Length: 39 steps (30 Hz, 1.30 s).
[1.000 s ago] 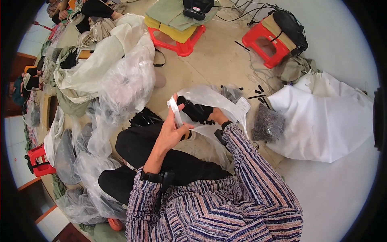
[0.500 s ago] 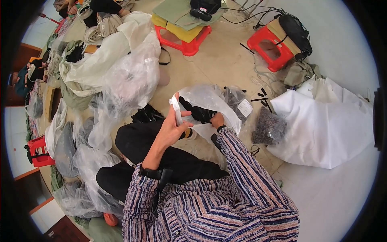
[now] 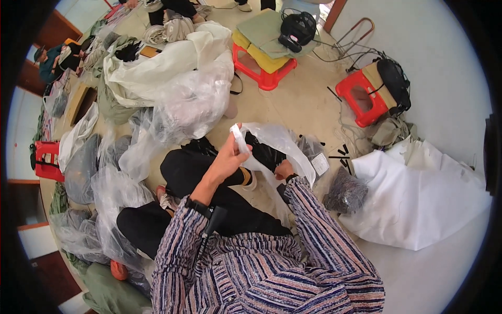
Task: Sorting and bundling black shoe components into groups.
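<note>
A clear plastic bag [image 3: 280, 137] lies in front of my crossed legs, its mouth spread. My left hand [image 3: 225, 165] is closed on the bag's white folded rim, thumb and fingers pinching it. Inside the mouth lies a bundle of thin black strips [image 3: 261, 152]. My right hand [image 3: 284, 169] is curled at the near end of that bundle, closed on the strips; its fingertips are partly hidden. Just right of the bag sits a filled clear packet with a white label [image 3: 320, 163]. A second filled packet [image 3: 346, 191], dark inside, lies nearer my right forearm.
White sheeting [image 3: 418, 193] spreads along the right wall. Red stools [image 3: 269, 78] with cloths and cables stand ahead. Several loose black strips [image 3: 342, 152] are scattered on the floor. Clear plastic sacks [image 3: 180, 112] pile up at left. Other people sit farther off.
My left hand's fingers, spread apart before, have drawn together on the bag's rim. My right hand stays by the black strips. The whole view has shifted as my head moved.
</note>
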### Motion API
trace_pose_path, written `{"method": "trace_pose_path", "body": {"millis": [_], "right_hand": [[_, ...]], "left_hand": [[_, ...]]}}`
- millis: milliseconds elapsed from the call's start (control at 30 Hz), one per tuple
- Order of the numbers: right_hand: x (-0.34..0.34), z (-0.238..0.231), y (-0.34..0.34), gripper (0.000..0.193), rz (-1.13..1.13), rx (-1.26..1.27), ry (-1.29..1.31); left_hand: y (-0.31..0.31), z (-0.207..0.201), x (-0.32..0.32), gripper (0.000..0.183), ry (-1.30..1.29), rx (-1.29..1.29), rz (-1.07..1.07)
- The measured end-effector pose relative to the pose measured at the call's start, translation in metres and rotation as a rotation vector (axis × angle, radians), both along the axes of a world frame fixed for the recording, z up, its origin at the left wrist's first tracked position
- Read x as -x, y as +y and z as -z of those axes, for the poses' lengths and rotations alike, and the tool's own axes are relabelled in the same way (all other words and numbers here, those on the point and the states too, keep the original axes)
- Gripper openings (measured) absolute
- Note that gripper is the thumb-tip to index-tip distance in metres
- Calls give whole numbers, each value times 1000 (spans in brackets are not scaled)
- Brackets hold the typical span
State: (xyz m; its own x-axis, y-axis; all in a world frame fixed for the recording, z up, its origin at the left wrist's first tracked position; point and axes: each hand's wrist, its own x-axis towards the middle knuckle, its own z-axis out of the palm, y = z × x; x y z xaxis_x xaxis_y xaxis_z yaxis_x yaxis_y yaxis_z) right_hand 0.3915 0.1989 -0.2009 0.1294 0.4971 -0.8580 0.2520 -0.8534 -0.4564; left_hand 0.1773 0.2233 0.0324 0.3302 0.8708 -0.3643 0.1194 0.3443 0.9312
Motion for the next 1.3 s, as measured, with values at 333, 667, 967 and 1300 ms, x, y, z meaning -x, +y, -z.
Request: {"method": "trace_pose_path", "body": {"millis": [333,667,967,1300], "right_hand": [[7,-199,71,63,-388,-411,339],[87,-288,101,37,-1002,-1011,-584],[322,-230,94,25,-1038,-667,205],[259,17,-6,22,-1234,149,-42]], "left_hand": [[-1,-63,47,60,-206,-168,-167],[-97,-1,285,31,-422,-19,-799],[-182,220,226,23,762,9,-709],[-189,298,187,75,-616,1273,-1679]]}}
